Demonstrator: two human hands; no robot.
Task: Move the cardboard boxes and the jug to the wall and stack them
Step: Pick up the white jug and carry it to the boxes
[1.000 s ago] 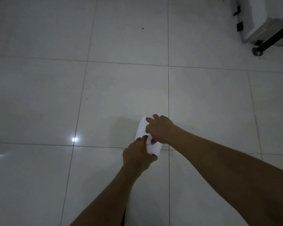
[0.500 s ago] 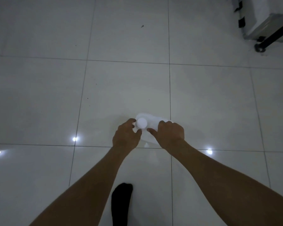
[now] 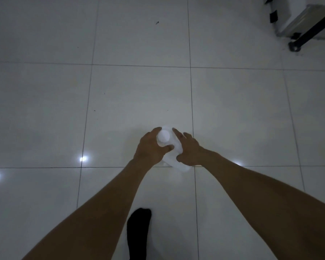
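Note:
A white plastic jug point(image 3: 174, 158) with a round white cap stands upright on the pale tiled floor, just ahead of me. My left hand point(image 3: 150, 149) wraps around its neck and cap, thumb across the front. My right hand point(image 3: 189, 149) presses against the jug's right side, fingers spread along the body. Both hands hide much of the jug. No cardboard boxes are in view.
A metal-edged case point(image 3: 296, 19) with a black wheeled bar stands at the far right corner. My foot in a black sock point(image 3: 138, 231) is on the floor below my arms. Bright light spots reflect off the glossy tiles at left.
The jug went from lying tilted under my hands to standing upright with its cap up. My left hand has closed around the neck and my right hand has shifted to the jug's side.

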